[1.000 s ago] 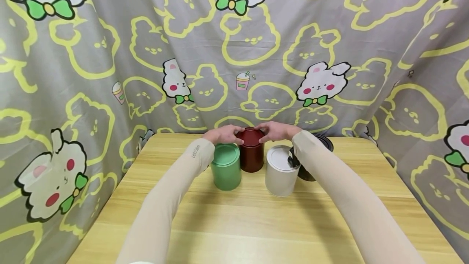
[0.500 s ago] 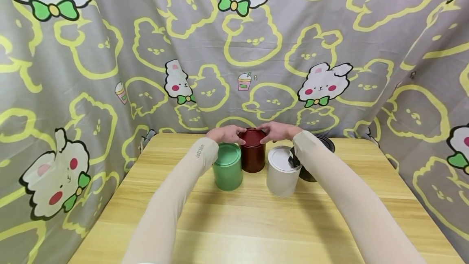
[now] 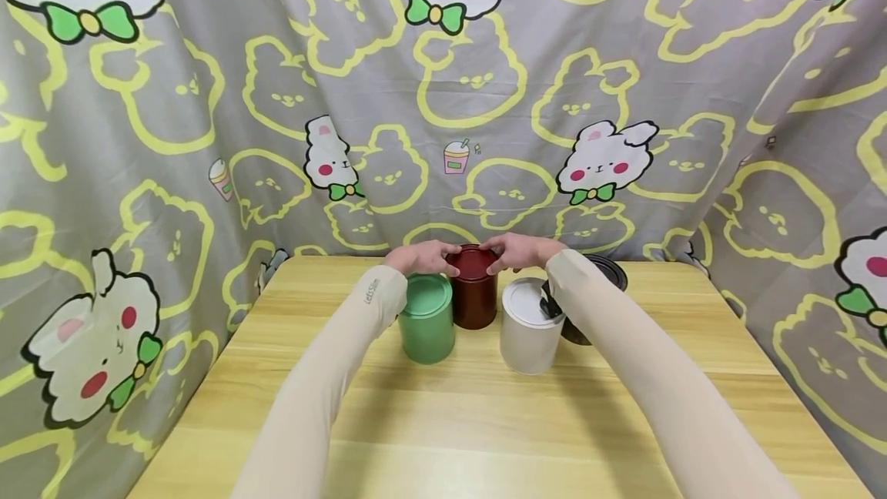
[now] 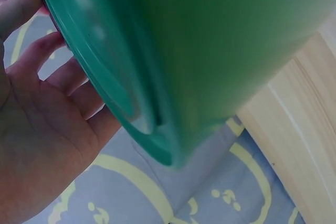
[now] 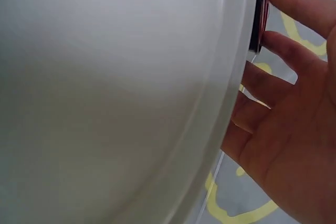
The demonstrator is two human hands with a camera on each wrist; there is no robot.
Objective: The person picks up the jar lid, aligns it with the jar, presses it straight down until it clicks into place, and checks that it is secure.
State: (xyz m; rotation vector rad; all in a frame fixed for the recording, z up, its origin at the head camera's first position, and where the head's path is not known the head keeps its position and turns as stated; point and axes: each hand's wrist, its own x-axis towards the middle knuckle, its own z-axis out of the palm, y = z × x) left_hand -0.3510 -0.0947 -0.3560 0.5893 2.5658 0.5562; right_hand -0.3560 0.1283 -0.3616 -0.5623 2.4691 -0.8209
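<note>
A dark red lidded can (image 3: 475,303) stands upright near the table's back edge. My left hand (image 3: 421,259) grips its lid's left edge, thumb toward the front; my right hand (image 3: 518,251) holds the opposite edge the same way. A green can (image 3: 426,337) stands front left of it, under my left wrist. To the front right is a white can (image 3: 530,345), below my right forearm. In the left wrist view the green can (image 4: 226,40) covers most of the scene; the white can (image 5: 105,77) does so in the right wrist view, leaving only a sliver of red.
Behind the white can stands a black can (image 3: 611,271), partly hidden by my right sleeve. A black strap-like piece (image 3: 550,305) is at my right wrist. The wooden table (image 3: 430,430) extends toward me, and a patterned grey curtain (image 3: 388,83) hangs around its back and sides.
Both hands stay at the dark red can's lid, and the cans keep their places. Only the head view shifts slightly.
</note>
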